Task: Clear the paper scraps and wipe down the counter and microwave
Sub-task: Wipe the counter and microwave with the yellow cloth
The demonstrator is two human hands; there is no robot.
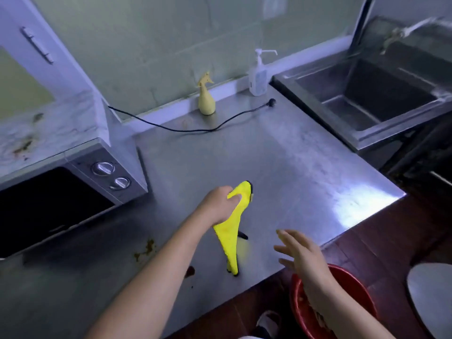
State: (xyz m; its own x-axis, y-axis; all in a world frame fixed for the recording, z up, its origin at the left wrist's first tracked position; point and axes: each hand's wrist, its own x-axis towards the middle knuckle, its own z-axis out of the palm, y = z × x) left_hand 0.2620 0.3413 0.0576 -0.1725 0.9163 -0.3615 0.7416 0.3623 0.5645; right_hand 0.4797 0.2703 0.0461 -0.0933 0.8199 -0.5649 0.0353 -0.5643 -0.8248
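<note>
The cloth (pixel 229 237) is bright yellow with a black edge. The tabletop (pixel 293 167) is brushed steel grey, blotched with brown stains (pixel 148 247). The microwave (pixel 68 192) is silver-grey and black. Elsewhere — pale yellow spray bottle (pixel 206 101), white pump bottle (pixel 258 79), black cable (pixel 195 130), red basin (pixel 359 297), dark reddish-brown floor (pixel 403 236).

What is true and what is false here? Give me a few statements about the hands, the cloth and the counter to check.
1. The left hand grips the yellow cloth. True.
2. The right hand holds a sponge. False: it is open and holds nothing.
3. Brown stains mark the counter near the microwave. True.
4. The yellow spray bottle stands in the sink. False: it stands on the counter by the wall.
</note>
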